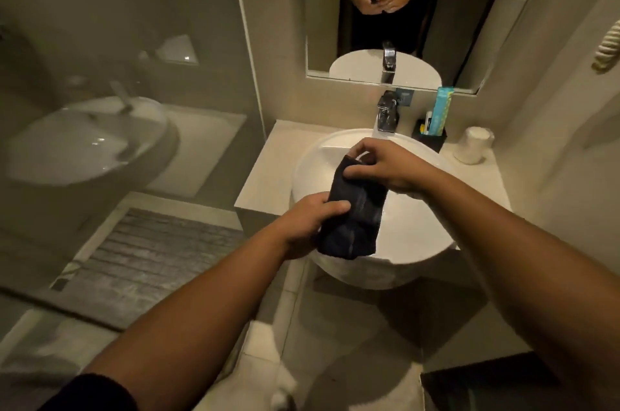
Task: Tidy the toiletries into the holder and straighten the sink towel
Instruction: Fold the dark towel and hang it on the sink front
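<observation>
A dark folded towel is held above the white round sink. My left hand grips its near left edge. My right hand pinches its far top corner. At the back right of the counter stands a black holder with a teal toothpaste box and a small white tube upright in it.
A chrome faucet rises behind the basin, below the mirror. A white toilet paper roll stands on the counter at far right. A glass shower panel fills the left. A grey mat lies on the floor.
</observation>
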`<state>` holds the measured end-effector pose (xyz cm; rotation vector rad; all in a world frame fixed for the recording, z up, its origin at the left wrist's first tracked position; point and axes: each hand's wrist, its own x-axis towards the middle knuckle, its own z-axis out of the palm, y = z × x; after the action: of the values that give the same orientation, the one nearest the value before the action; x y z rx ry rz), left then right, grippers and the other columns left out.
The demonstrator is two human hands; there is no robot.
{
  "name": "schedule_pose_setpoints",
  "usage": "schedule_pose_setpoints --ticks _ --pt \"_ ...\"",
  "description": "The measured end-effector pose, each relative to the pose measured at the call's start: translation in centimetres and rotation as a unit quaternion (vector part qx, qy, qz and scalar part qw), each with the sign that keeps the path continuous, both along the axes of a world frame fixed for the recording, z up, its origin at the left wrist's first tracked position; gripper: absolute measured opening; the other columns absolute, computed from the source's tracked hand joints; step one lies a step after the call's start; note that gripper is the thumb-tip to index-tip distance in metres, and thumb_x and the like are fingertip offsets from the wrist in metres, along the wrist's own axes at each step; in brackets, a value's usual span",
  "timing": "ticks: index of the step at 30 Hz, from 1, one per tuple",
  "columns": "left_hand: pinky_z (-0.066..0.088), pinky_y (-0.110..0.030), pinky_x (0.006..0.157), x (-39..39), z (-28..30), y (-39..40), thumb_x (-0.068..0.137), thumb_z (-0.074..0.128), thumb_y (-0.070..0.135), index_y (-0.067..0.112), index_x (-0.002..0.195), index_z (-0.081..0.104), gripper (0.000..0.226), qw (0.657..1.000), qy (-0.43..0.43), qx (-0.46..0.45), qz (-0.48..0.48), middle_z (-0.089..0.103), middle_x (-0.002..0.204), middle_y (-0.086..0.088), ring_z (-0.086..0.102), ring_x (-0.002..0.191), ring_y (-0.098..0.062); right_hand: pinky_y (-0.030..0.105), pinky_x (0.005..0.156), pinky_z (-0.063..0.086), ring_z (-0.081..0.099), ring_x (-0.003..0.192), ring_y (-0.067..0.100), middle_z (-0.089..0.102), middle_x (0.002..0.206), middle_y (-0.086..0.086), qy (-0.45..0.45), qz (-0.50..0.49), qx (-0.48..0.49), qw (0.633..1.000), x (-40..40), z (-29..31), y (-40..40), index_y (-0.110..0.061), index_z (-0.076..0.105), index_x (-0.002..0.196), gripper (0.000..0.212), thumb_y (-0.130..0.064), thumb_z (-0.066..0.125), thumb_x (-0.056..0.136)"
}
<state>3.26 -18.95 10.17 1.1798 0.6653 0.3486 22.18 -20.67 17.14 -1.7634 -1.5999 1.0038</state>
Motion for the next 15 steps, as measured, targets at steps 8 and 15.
schedule_pose_setpoints --ticks 8,15 --pt "0.052 -0.043 0.091 -3.1 -1.7 7.5 0.085 0.058 0.017 0.006 0.124 0.055 0.041 0.978 -0.133 -0.125 0.1 0.067 0.111 -0.015 0.065 0.1 -0.028 0.026 0.07 0.056 0.064 0.075 0.011 0.071 0.092 0.004 0.01 0.081 0.008 0.997 -5.1 -0.5 10.7 -0.016 0.068 0.1 0.022 -0.029 0.073 0.082" --pt "0.046 -0.051 0.099 -3.4 -8.3 20.7 0.09 0.055 0.019 0.006 0.13 0.056 0.042 0.917 -0.12 -0.258 0.278 0.064 0.122 -0.02 0.063 0.111 -0.036 0.037 0.07 0.047 0.057 0.073 0.023 0.066 0.079 0.018 -0.026 -0.152 0.002 0.988 -1.9 -10.9 21.4 0.002 0.065 0.082 0.044 -0.04 0.058 0.089"
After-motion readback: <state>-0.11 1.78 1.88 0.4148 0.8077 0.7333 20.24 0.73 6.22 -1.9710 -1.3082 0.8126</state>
